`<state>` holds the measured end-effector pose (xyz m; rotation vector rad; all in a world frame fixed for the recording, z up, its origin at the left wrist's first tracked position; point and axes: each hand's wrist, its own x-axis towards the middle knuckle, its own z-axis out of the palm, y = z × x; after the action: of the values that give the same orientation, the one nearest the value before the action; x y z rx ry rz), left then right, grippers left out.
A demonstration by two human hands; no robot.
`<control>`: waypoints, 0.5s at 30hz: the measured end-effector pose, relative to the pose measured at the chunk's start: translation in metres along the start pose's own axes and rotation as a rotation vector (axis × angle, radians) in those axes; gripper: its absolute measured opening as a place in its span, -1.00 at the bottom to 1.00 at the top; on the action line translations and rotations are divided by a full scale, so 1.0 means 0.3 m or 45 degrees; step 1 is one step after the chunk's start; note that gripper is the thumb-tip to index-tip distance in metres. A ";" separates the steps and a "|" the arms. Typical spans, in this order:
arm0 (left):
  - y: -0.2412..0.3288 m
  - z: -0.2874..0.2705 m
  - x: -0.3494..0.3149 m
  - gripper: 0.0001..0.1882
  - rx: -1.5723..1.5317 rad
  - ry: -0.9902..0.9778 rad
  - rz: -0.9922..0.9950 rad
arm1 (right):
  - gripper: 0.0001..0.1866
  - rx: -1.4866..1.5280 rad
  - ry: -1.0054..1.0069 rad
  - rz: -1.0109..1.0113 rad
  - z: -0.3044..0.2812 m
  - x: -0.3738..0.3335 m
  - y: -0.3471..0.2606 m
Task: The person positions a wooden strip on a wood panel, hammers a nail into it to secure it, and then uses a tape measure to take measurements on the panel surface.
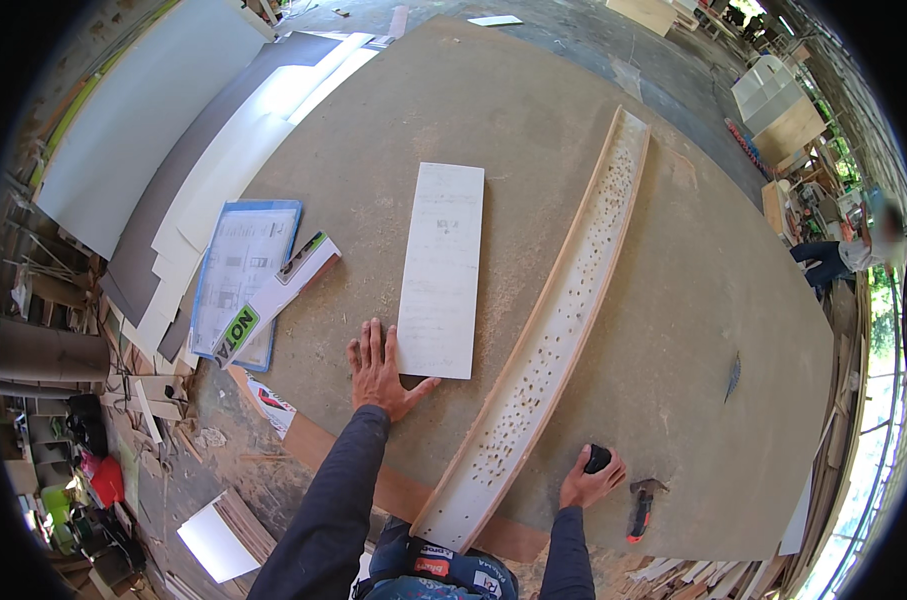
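My left hand (377,378) lies open on the brown work table (718,330), fingers spread. Its fingers rest against the lower left corner of a white rectangular board (442,270). Farther right, my right hand (590,484) is closed around a small black object (598,458), too covered to name surely. Just right of that hand lies a black and red hand tool (641,512). Between my hands a long, narrow white trough with raised wooden edges (565,345) runs away from my body, many small brown bits or spots scattered along its inside.
Left of the board, a printed strip (273,300) lies across a blue-edged drawing folder (243,270). Large white and grey sheets (158,130) lean beyond the table's left side. Wood offcuts (235,530) lie below. A person (848,255) stands at far right.
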<state>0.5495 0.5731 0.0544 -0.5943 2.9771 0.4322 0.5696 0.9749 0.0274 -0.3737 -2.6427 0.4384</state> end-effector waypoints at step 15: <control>0.005 -0.008 0.000 0.33 0.004 -0.003 -0.014 | -0.47 -0.009 -0.008 0.006 0.005 0.001 0.005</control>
<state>0.5489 0.5738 0.0570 -0.6088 2.9706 0.4275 0.5689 0.9762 0.0258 -0.3811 -2.6505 0.4329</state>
